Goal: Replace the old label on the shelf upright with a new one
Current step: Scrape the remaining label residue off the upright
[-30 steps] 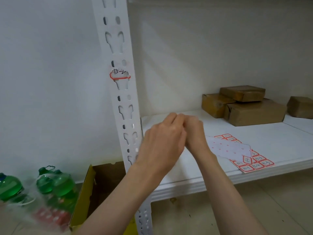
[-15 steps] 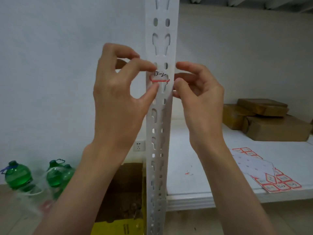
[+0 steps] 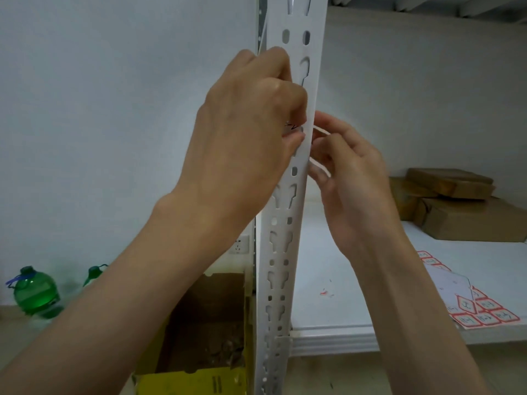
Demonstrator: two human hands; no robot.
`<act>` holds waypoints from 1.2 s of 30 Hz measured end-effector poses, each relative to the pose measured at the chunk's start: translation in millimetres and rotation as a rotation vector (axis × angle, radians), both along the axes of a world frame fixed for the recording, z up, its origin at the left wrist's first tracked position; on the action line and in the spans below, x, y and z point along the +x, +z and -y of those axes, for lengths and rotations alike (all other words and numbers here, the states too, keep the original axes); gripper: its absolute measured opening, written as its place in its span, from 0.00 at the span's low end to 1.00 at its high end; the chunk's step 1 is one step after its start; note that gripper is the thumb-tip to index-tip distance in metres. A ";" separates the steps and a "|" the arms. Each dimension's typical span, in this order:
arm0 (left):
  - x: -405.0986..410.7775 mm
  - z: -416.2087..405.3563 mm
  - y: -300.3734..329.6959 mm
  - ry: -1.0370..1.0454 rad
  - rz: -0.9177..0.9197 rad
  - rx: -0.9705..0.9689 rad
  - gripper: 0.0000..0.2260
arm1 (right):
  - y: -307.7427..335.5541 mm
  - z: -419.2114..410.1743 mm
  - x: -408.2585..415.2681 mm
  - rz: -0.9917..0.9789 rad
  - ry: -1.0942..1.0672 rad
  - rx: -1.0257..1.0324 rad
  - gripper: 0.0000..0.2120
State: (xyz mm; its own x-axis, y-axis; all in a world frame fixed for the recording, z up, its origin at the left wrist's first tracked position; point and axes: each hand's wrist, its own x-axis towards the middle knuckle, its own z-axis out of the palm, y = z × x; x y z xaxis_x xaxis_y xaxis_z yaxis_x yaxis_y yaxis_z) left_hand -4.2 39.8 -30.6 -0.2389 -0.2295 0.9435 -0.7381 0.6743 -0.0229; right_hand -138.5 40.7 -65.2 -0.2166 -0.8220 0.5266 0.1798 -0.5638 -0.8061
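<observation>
Since half a second ago my left hand (image 3: 245, 138) has slid across the shelf upright (image 3: 288, 223), hiding nearly all of the old label (image 3: 291, 127). Its fingers curl and pinch at that label on the upright's face, while my right hand (image 3: 350, 178), just right of the upright, holds nothing I can see, its fingers loosely bent

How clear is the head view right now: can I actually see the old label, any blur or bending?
Head view: even, dim light, no glare; left hand hides most of the old label; shelf upright leans from wide-angle distortion; green bottles are soft.
</observation>
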 end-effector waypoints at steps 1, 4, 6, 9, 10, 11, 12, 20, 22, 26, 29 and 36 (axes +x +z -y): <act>-0.4 0.3 0.5 0.006 0.008 0.000 0.06 | 0.3 0.3 -1.1 0.026 0.074 0.021 0.14; -1.3 1.9 0.7 0.022 0.045 -0.031 0.04 | 0.5 1.1 -3.1 0.112 0.204 0.061 0.15; -1.3 5.1 0.7 0.031 0.076 -0.070 0.06 | -0.7 1.8 -3.3 0.142 0.242 0.070 0.15; 0.8 9.8 3.6 0.011 0.111 -0.099 0.09 | -2.9 1.9 -1.3 0.139 0.240 0.081 0.15; 1.5 10.7 4.5 0.002 0.123 -0.098 0.09 | -3.1 1.6 -0.4 0.139 0.236 0.084 0.15; 2.3 11.4 5.6 -0.004 0.134 -0.095 0.09 | -3.2 1.4 0.3 0.142 0.233 0.087 0.15; 3.1 11.6 6.9 -0.008 0.143 -0.087 0.09 | -3.4 1.3 0.7 0.145 0.229 0.091 0.15; 3.3 10.3 22.7 -0.003 0.201 0.031 0.05 | -2.6 0.6 -1.9 0.110 0.210 0.094 0.15; 2.0 10.4 22.1 -0.020 0.181 0.051 0.08 | -2.7 0.6 -1.9 0.107 0.212 0.086 0.16; 1.2 10.5 19.4 -0.039 0.162 0.058 0.09 | -2.9 0.5 -1.0 0.112 0.202 0.090 0.15; -0.6 10.7 15.7 -0.029 0.154 0.050 0.09 | -2.3 -0.8 -0.5 0.115 0.200 0.096 0.15; -3.2 14.0 10.6 -0.011 0.143 -0.012 0.08 | -1.7 -2.2 -1.7 0.121 0.206 0.097 0.15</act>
